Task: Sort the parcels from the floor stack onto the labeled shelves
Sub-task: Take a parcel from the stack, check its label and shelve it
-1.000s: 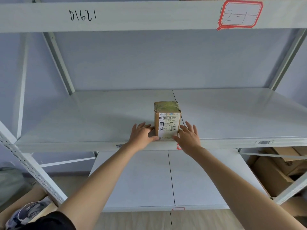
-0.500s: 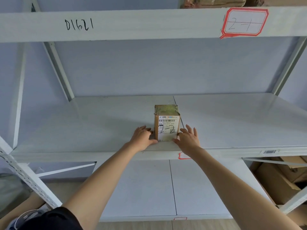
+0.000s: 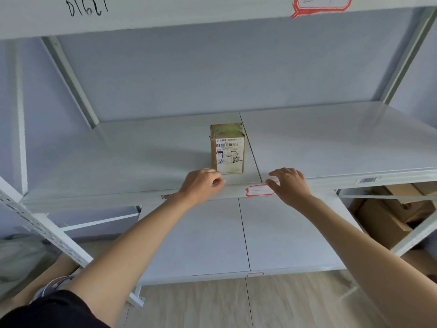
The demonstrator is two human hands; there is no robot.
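Both hands hovered empty, fingers loosely curled: left hand [image 3: 203,183] just before the parcel [image 3: 228,150]; right hand [image 3: 290,184] apart, rightward; parcel upright on shelf [image 3: 118,162].

Red-bordered label [image 3: 321,4] at 1 o'clock cut by top edge, parcel [image 3: 228,150] small print illegible, cardboard boxes [image 3: 390,216] at 4 o'clock half hidden behind shelf frame

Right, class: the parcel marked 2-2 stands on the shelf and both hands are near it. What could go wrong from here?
1. The parcel stands tall on a narrow base near the shelf's front edge; a knock from the left hand, close by its lower corner, might tip it off.
2. The red-bordered label under it looks blank here, so the slot cannot be confirmed.
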